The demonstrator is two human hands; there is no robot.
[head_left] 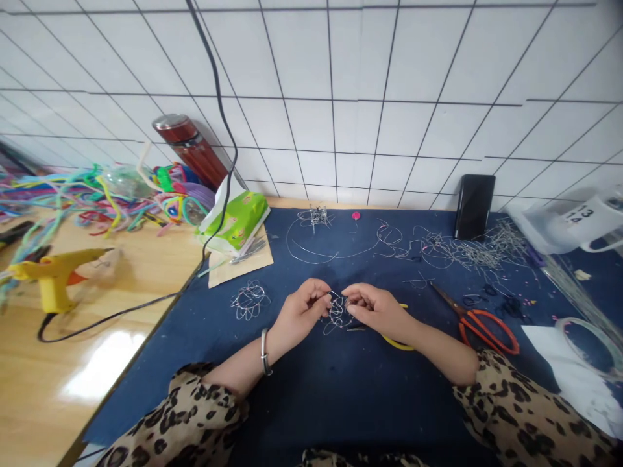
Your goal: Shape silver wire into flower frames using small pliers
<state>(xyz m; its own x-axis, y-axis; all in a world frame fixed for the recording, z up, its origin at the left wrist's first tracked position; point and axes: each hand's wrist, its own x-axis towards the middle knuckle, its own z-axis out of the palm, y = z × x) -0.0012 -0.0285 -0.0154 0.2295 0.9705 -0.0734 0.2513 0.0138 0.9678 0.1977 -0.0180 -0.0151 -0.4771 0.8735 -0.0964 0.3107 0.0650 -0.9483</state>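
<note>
A small looped piece of thin silvery wire (pixel 335 314) is between my two hands, just above the dark blue mat (pixel 311 389). My left hand (pixel 307 305) pinches its left side between thumb and fingers. On the other side, my right hand (pixel 372 308) has its fingers closed on the wire's right edge. A yellow-handled tool (pixel 400 344) lies mostly hidden beneath my right hand and forearm. To the left of my left hand rests another round of looped wire (pixel 250 300).
Orange-handled scissors (pixel 487 327) lie at right, near a heap of cut wire (pixel 479 246). A phone (pixel 474 206) leans on the tiled wall beside a white mug (pixel 591 217). Leftward are a green tissue pack (pixel 238 220), a red flask (pixel 195 149) and a yellow glue gun (pixel 56 275) with a black cord.
</note>
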